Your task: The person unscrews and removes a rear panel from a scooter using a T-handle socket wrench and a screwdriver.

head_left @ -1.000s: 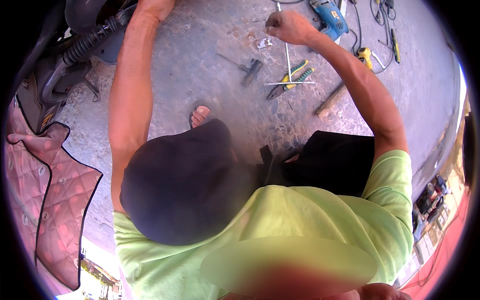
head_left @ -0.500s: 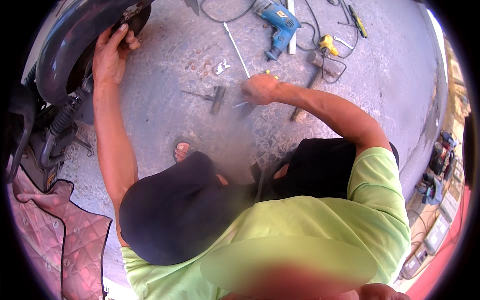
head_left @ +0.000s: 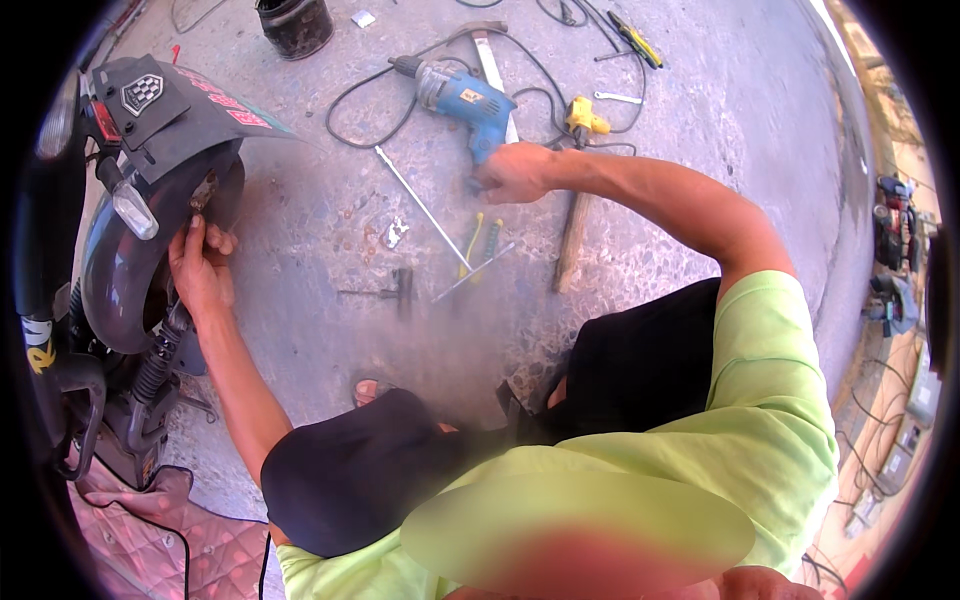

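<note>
And just ahead of the right hand (head_left: 520, 172), the blue drill (head_left: 465, 103) lies on the floor, a black cable (head_left: 338, 98) looping off to its left and a pale flat bar (head_left: 489, 65) behind it! Right beside that wrist, a yellow tool (head_left: 587, 115), with a wooden handle (head_left: 573, 240) running back toward the body. Nearer the knees from this grip come the pliers (head_left: 491, 243), blurred, under the silver T-bar (head_left: 425, 208), whose long shaft lies across the gap between the hands, a small T-handled tool (head_left: 403, 290) off to its left. Over at the left hand (head_left: 203, 265), the dark wheel (head_left: 108, 280) crowds in close, mudguard (head_left: 195, 100) beyond. That arm stretches forward, thumb and fingers raised to the wheel's centre, partly curled; whether they pinch anything, I can't tell. The right arm bends across, knuckles up, fingers curled at the drill's handle end, how firmly closed I can't tell
</note>
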Action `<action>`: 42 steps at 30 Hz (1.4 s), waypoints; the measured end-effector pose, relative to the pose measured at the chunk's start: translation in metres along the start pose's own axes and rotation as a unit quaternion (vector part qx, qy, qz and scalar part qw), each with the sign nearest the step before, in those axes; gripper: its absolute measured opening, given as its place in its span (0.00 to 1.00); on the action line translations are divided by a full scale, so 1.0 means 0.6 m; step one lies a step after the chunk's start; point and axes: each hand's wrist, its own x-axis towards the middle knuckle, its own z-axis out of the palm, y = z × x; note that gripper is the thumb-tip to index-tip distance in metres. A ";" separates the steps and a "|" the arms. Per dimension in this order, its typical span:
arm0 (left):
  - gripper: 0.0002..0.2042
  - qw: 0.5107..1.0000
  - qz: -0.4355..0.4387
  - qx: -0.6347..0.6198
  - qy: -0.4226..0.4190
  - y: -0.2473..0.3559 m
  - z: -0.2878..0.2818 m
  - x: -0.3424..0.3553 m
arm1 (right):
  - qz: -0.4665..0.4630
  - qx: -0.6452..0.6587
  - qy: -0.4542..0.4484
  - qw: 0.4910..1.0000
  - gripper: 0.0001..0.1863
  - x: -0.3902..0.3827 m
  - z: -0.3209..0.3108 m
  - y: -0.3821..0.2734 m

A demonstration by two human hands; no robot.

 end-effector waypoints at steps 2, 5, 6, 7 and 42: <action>0.04 1.000 0.001 -0.004 0.009 -0.008 0.007 0.007 | 0.022 0.037 0.043 0.998 0.16 -0.012 -0.005 0.050; 0.05 1.000 0.002 -0.007 0.016 -0.003 0.000 0.008 | 0.056 0.089 0.103 0.989 0.16 -0.019 -0.020 0.091; 0.05 0.999 0.007 -0.008 0.033 -0.006 0.003 0.008 | 0.071 0.105 0.120 0.985 0.16 -0.020 -0.025 0.100; 0.05 0.999 0.008 -0.014 0.042 -0.009 0.007 0.009 | 0.090 0.102 0.112 0.984 0.17 -0.021 -0.033 0.110; 0.04 0.994 -0.084 -0.053 0.050 0.037 0.014 -0.035 | 0.364 0.066 0.388 0.844 0.30 0.178 -0.270 0.625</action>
